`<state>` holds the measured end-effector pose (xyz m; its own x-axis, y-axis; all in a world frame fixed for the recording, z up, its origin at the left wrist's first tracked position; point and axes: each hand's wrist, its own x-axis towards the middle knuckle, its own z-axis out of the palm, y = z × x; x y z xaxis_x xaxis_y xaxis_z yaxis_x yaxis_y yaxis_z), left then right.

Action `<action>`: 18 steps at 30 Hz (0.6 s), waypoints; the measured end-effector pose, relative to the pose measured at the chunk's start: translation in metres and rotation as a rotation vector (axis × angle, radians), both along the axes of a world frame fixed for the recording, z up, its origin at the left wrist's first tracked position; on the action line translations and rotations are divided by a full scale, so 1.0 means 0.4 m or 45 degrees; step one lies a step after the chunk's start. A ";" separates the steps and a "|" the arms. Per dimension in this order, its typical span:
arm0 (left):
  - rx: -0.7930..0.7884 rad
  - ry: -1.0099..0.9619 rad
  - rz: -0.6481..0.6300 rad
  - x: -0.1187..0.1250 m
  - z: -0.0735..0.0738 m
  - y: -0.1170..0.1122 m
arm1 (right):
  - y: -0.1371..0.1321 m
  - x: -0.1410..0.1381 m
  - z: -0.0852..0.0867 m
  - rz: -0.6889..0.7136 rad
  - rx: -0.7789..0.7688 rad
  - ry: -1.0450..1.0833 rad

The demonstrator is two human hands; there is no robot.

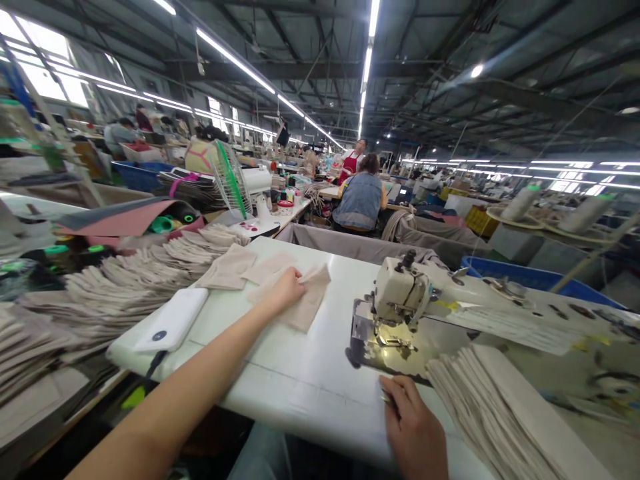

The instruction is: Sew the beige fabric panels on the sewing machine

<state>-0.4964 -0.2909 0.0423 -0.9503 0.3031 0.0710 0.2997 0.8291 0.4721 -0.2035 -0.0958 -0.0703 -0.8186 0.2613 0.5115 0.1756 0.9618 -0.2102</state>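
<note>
1. The left hand is stretched far out, fingers closed down on a beige fabric piece that lies flat on the white tabletop, left of the sewing machine.
2. The right hand rests at the near tabletop edge, below the machine; whether it grips anything I cannot tell.
3. A fabric stack lies just beside it.

On the table, the sewing machine stands at centre. A fabric piece lies at its 9 o'clock, a fabric stack at 4 o'clock, spread piles farther out at 9, and a fan behind at 10.
</note>
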 end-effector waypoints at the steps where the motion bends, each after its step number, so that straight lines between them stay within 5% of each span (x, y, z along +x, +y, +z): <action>1: -0.039 0.005 0.027 -0.006 -0.001 -0.023 | -0.001 -0.001 -0.004 -0.007 0.001 -0.001; 8: -0.216 0.017 0.075 -0.017 -0.029 -0.078 | 0.014 -0.013 -0.056 0.011 0.033 0.088; 18: -0.012 -0.003 -0.089 0.003 -0.028 -0.069 | 0.036 -0.019 -0.084 0.048 0.003 0.184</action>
<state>-0.4954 -0.3185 0.0311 -0.9271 0.3691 0.0658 0.3558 0.8108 0.4647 -0.2111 -0.0814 -0.1038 -0.7455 0.2304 0.6254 0.1077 0.9677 -0.2281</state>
